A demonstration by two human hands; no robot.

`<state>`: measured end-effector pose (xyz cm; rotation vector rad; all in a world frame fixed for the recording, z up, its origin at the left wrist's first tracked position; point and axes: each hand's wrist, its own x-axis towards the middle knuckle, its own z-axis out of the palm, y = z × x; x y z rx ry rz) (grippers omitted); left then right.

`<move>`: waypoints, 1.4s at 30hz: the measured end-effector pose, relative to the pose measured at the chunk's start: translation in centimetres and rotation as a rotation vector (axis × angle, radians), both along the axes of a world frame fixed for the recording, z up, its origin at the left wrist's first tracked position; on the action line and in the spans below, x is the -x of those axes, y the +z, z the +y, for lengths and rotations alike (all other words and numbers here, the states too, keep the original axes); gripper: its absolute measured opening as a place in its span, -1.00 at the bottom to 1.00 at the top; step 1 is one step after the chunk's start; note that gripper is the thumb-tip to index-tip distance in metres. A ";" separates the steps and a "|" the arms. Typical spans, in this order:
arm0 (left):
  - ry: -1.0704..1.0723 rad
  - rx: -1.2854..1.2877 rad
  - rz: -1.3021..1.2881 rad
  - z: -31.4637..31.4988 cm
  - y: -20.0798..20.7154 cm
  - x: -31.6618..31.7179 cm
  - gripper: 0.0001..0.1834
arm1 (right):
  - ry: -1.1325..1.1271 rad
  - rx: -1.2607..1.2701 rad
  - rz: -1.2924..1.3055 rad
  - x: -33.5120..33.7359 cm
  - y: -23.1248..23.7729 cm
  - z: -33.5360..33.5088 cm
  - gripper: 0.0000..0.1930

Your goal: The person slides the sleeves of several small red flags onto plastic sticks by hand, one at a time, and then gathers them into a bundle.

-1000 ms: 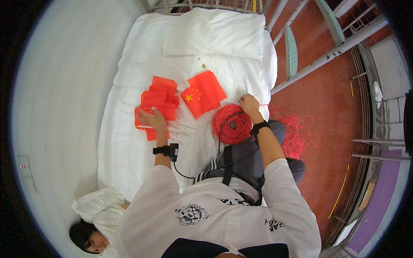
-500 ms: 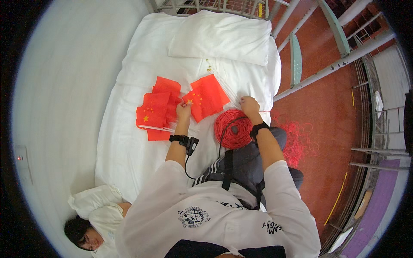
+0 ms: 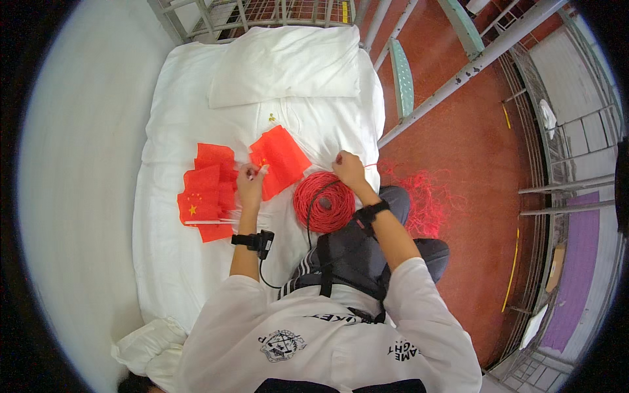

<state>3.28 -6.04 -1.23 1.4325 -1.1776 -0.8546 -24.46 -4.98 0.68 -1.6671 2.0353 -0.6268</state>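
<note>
My left hand (image 3: 249, 186) is closed in a pinch at the left edge of a red flag (image 3: 284, 154) with yellow stars. A small whitish bit shows at its fingertips, too small to name. Left of it several red flags (image 3: 203, 190) lie overlapped, with white sticks (image 3: 213, 222) across their near edge. My right hand (image 3: 349, 169) is closed just beyond a coil of red cord (image 3: 324, 202); what its fingers hold is hidden. Thin red string (image 3: 371, 164) runs from beside that hand over the bed's edge. Pale thin sticks with gold tips (image 3: 271, 118) lie beyond the flag.
The white-sheeted bed (image 3: 164, 262) meets a wall on the left, with a pillow (image 3: 285, 69) at its far end. A metal ladder (image 3: 452, 92) rises on the right. Tangled red string (image 3: 426, 200) hangs beside my knee. Another person's hair (image 3: 134, 384) shows at lower left.
The view has shifted, so the bed and flags sit further left and lower. A whitish bit now shows at my left fingertips. My right hand stays closed beyond the coil.
</note>
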 end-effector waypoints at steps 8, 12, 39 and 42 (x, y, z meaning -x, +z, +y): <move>-0.314 0.096 0.016 0.7 4.3 5.9 -0.69 | 0.263 -0.047 0.123 0.9 4.4 6.3 -0.81; -0.334 -0.079 0.316 1.5 5.6 7.2 -0.62 | 0.199 -0.026 -0.242 -0.2 5.9 7.6 -0.77; -0.904 -0.123 0.058 2.8 9.9 7.7 -0.69 | -0.007 0.244 -1.251 -3.6 10.2 6.0 -0.85; -0.902 -0.112 0.079 3.1 10.3 8.5 -0.66 | -0.017 0.251 -1.228 -2.8 8.8 6.0 -0.85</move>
